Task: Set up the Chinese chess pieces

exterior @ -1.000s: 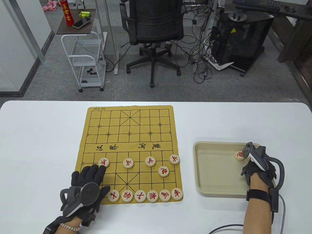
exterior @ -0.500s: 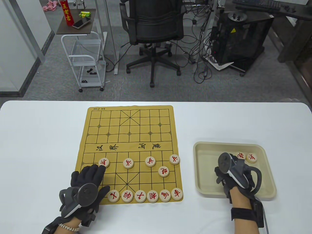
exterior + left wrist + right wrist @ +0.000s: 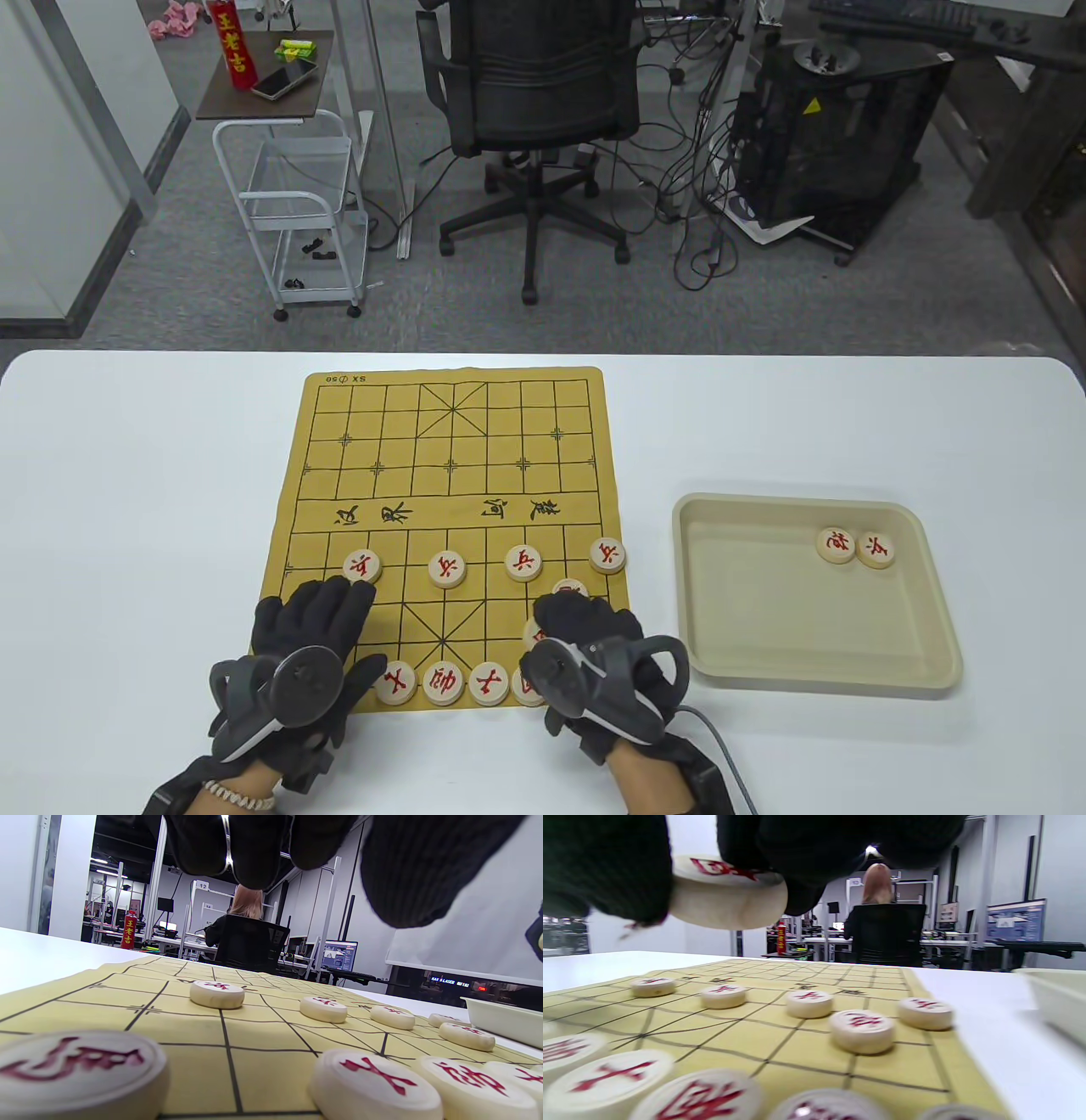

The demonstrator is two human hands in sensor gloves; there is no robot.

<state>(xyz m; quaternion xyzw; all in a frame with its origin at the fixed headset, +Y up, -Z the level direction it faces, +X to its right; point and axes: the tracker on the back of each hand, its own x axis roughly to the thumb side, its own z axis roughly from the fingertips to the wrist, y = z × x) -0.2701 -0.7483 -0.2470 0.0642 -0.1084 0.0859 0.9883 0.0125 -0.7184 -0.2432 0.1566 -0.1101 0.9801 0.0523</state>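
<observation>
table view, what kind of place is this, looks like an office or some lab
Probably an office or lab workspace. Behind the white table stand a black mesh swivel chair on grey carpet, a tangle of black cables and a dark equipment cabinet. The left wrist view shows lit monitors on desks.

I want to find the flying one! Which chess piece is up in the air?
The piece pinched in the right hand; every other piece lies flat on the board or in the tray.

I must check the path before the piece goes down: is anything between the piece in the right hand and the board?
The right hand holds a chess piece above the board. Only air shows beneath it; set pieces lie around, none visibly underneath.
</observation>
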